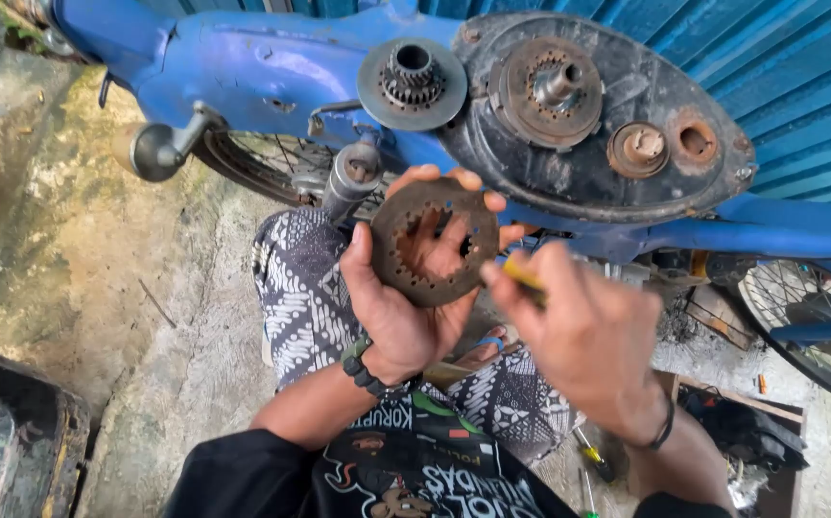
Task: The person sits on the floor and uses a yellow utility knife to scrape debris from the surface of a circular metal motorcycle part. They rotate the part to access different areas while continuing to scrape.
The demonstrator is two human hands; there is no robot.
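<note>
A rusty toothed ring plate [435, 242] is held at frame centre in the left hand [406, 288], palm up, with fingers curled round its upper edge and the thumb pressed on its left rim. The plate's inner edge is lined with small teeth, and the palm is seen through its open middle. A yellow-handled tool [523, 276] is gripped in the closed right hand [583, 331], just right of the plate; its tip is hidden, so contact with the plate cannot be told. A black bead bracelet [363, 369] is worn on the left wrist.

Behind the hands, a blue motorbike [243, 67] is laid across the top of the frame. Its open black engine case [607, 173] is seen upper right, with a rusty hub [550, 91] inside. A grey geared disc [412, 82] is mounted just left of the case. Patterned trousers [300, 297] are seen below the hands, and screwdrivers [593, 460] lie on the floor at lower right.
</note>
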